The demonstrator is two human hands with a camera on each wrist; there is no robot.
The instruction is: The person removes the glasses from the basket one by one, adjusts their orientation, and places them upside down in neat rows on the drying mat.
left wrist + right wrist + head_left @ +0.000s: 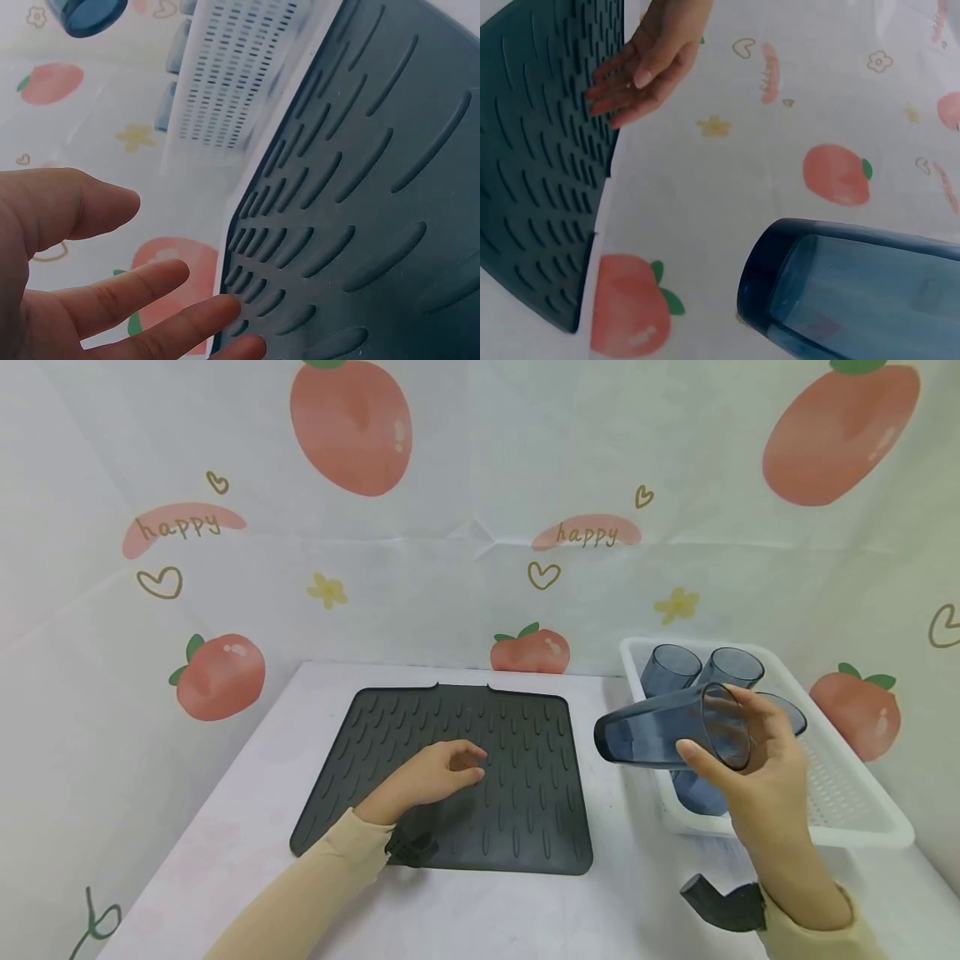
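My right hand (pixel 772 777) grips a blue glass (pixel 652 731) near its rim, thumb on the near side. The glass lies sideways in the air, its thick base pointing left, and it overlaps the basket's left edge in the head view. In the right wrist view the same glass (pixel 862 289) fills the lower right corner; the gripping fingers are out of frame there. Over the black ridged mat (pixel 517 777) hovers my left hand (pixel 431 772), fingers loosely bent with nothing between them. Its spread thumb and fingers (pixel 150 289) show in the left wrist view.
A white perforated basket (pixel 862 802) stands on the right of the white table (pixel 247 827), with several blue glasses (pixel 671 668) upright at its left side. Behind the table hangs a white cloth (pixel 450 585) printed with fruit.
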